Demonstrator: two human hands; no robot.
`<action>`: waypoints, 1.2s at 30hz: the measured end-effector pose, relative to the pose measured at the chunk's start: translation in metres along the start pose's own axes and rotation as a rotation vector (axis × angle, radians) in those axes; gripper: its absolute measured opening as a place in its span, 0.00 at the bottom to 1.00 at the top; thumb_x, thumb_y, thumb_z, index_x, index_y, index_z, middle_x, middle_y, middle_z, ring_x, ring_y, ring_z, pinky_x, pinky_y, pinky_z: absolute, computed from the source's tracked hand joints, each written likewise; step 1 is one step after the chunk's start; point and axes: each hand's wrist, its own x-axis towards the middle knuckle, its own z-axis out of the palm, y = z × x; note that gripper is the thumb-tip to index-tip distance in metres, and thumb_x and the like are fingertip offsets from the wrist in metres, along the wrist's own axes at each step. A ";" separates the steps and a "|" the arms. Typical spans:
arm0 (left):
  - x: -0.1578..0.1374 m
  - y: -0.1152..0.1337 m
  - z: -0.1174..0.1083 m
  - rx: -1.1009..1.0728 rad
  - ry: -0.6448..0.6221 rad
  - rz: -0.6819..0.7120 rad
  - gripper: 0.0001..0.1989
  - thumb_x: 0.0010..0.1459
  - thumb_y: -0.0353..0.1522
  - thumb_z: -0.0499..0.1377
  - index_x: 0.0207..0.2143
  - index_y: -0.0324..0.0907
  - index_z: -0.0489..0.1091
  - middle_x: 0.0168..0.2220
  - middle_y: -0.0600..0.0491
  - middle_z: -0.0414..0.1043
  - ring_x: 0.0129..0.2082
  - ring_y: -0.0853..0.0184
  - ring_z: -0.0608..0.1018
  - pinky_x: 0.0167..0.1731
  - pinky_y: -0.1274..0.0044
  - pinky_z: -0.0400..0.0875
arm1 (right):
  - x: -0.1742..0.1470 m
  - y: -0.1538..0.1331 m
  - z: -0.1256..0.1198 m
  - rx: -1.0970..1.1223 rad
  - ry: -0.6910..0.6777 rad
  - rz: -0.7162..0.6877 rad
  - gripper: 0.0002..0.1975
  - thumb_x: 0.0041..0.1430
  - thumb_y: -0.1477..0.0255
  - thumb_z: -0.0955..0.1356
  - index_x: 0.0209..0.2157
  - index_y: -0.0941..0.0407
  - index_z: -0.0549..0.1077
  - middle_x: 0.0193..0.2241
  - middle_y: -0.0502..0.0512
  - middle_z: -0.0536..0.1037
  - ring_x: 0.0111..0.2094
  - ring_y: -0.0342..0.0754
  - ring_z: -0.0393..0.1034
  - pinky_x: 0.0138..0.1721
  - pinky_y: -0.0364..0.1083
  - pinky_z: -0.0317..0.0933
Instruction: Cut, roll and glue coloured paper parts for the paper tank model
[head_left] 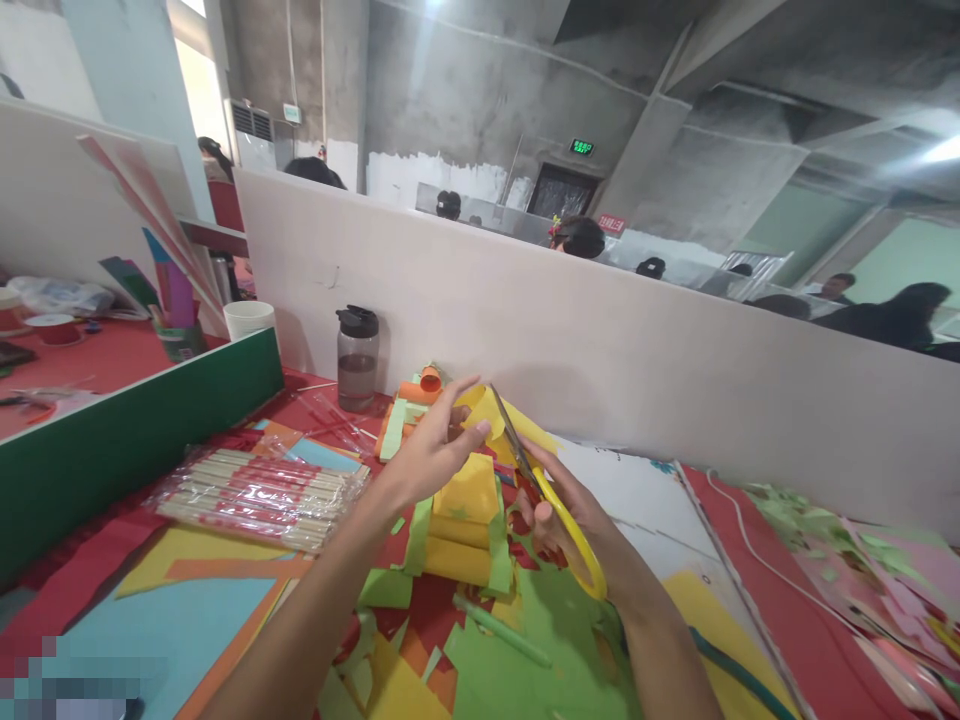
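Note:
In the middle of the head view my left hand [446, 440] pinches a piece of yellow paper [487, 415] between thumb and fingers. My right hand [570, 500] holds scissors [562, 520] with yellow handles, the blades pointing up and away from me and lying against the paper. Just below my hands sits a yellow and green paper model [461, 530] with rolled parts. Behind my left hand is an orange and light green paper model [409, 410], partly hidden by it. A light green pen-like stick [502, 630] lies on green paper [555, 650].
A water bottle [358, 360] stands against the white partition [600, 350]. Wrapped wooden sticks [255, 500] and coloured sheets [112, 640] lie at left, beside a green divider [135, 450]. Paper scraps [847, 550] and a pale cord [765, 575] are at right. People sit beyond the partition.

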 end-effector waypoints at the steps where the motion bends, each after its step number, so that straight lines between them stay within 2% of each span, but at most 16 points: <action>1: 0.001 0.001 0.003 -0.029 0.034 -0.002 0.28 0.62 0.40 0.59 0.62 0.45 0.59 0.30 0.58 0.62 0.25 0.73 0.66 0.25 0.80 0.60 | 0.000 0.000 0.002 0.005 0.018 -0.024 0.44 0.55 0.45 0.69 0.67 0.48 0.54 0.28 0.48 0.63 0.22 0.40 0.47 0.21 0.42 0.49; 6: 0.004 0.000 0.025 -0.188 0.174 0.025 0.17 0.61 0.41 0.59 0.46 0.42 0.62 0.25 0.62 0.58 0.20 0.76 0.61 0.21 0.82 0.56 | 0.004 -0.002 0.011 -0.020 0.099 -0.121 0.40 0.59 0.48 0.67 0.67 0.47 0.54 0.30 0.49 0.65 0.23 0.40 0.51 0.23 0.41 0.53; 11: 0.003 -0.006 0.042 -0.238 0.241 0.056 0.16 0.63 0.45 0.57 0.34 0.42 0.60 0.22 0.62 0.56 0.18 0.77 0.60 0.18 0.82 0.54 | 0.009 0.000 0.019 -0.005 0.063 -0.101 0.48 0.54 0.44 0.68 0.68 0.50 0.50 0.30 0.49 0.66 0.23 0.41 0.52 0.24 0.42 0.54; 13: 0.002 -0.008 0.043 -0.234 0.266 0.073 0.17 0.64 0.45 0.56 0.31 0.42 0.60 0.21 0.62 0.56 0.18 0.77 0.60 0.18 0.82 0.55 | 0.008 -0.001 0.021 -0.014 0.038 -0.078 0.48 0.54 0.44 0.68 0.68 0.50 0.50 0.32 0.50 0.66 0.23 0.41 0.54 0.26 0.43 0.56; 17: 0.002 -0.010 0.040 -0.229 0.267 0.071 0.17 0.64 0.45 0.56 0.30 0.41 0.60 0.21 0.61 0.57 0.18 0.77 0.61 0.18 0.82 0.54 | 0.007 -0.004 0.022 -0.034 0.011 -0.078 0.46 0.56 0.43 0.66 0.68 0.50 0.51 0.33 0.51 0.67 0.25 0.42 0.54 0.28 0.44 0.57; 22: 0.005 -0.007 0.033 -0.249 0.219 0.024 0.19 0.59 0.47 0.59 0.28 0.41 0.60 0.21 0.61 0.56 0.19 0.77 0.60 0.18 0.83 0.55 | 0.010 0.003 0.018 -0.077 0.018 -0.099 0.51 0.50 0.37 0.65 0.67 0.50 0.51 0.31 0.50 0.65 0.24 0.43 0.53 0.25 0.44 0.54; 27: 0.006 -0.007 0.027 -0.222 0.132 0.038 0.18 0.60 0.46 0.58 0.29 0.41 0.61 0.21 0.62 0.54 0.19 0.77 0.58 0.18 0.83 0.53 | 0.007 -0.001 0.018 -0.124 0.016 -0.092 0.51 0.51 0.37 0.63 0.68 0.51 0.49 0.31 0.52 0.66 0.25 0.44 0.53 0.26 0.45 0.54; 32: 0.006 -0.008 0.024 -0.192 0.076 0.049 0.17 0.63 0.45 0.56 0.31 0.42 0.60 0.21 0.62 0.53 0.19 0.77 0.57 0.18 0.83 0.52 | 0.006 -0.003 0.019 -0.108 0.045 -0.072 0.49 0.51 0.38 0.65 0.67 0.49 0.52 0.33 0.53 0.66 0.27 0.46 0.56 0.25 0.44 0.55; 36: 0.007 -0.008 0.023 -0.153 0.073 0.026 0.18 0.62 0.46 0.56 0.30 0.42 0.59 0.20 0.62 0.52 0.18 0.77 0.57 0.19 0.82 0.51 | 0.006 -0.005 0.019 -0.089 0.056 -0.042 0.48 0.51 0.41 0.68 0.67 0.49 0.53 0.29 0.49 0.64 0.23 0.42 0.52 0.21 0.42 0.52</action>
